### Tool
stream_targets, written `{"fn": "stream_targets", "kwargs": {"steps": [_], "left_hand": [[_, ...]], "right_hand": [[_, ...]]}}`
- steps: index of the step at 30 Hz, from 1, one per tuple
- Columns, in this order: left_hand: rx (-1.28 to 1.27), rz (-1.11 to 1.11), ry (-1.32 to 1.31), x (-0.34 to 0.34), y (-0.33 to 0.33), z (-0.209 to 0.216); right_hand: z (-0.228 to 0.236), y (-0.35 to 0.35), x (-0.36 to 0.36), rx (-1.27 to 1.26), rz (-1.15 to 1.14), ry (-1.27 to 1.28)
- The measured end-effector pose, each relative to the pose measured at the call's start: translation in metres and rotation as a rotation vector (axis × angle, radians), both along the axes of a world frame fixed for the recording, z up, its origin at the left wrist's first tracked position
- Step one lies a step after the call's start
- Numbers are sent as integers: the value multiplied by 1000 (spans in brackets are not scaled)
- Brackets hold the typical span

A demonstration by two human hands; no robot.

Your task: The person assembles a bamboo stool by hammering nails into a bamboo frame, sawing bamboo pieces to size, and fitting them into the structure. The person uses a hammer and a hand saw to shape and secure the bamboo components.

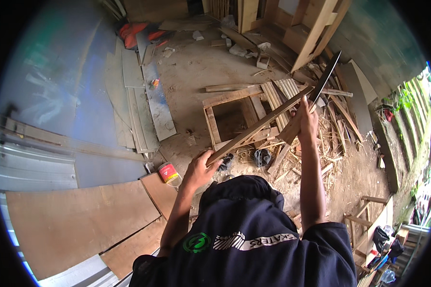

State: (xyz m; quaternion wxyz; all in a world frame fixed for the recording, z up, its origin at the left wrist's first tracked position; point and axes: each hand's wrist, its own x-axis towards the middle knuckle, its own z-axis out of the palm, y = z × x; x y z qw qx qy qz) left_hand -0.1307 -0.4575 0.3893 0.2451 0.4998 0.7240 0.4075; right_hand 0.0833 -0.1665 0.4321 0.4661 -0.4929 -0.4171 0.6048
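My left hand (199,171) is closed around the near end of a long wooden strip (256,128), which slants up and away to the right. My right hand (305,119) grips a machete (326,79) with a long dark blade, its tip pointing far right. A broad brown wooden piece (289,132), seemingly the machete's handle, shows below that hand. The far part of the strip passes right beside my right fingers; whether they also touch it I cannot tell. Beneath the strip, a rectangular wooden frame (209,125) lies on the floor next to ribbed wooden slats (287,88).
Wood shavings and offcuts (328,153) litter the ground at right. Black plastic bags (262,157) lie in front of me. A red and yellow can (168,172) stands at left near plywood sheets (81,220). Tall wooden frames (313,36) lean at the back; a wooden stand (376,229) is at lower right.
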Motion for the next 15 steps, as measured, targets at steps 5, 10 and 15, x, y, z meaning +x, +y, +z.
{"fn": "stream_targets", "kwargs": {"steps": [5, 10, 15], "left_hand": [[-28, 54, 43, 16, 1, -3], [-2, 69, -55, 36, 5, -10], [-9, 151, -326, 36, 7, -15]], "right_hand": [[-26, -54, -41, 2, 128, 44], [-40, -72, -66, -57, 247, 111], [-36, -46, -77, 16, 239, -55]]}}
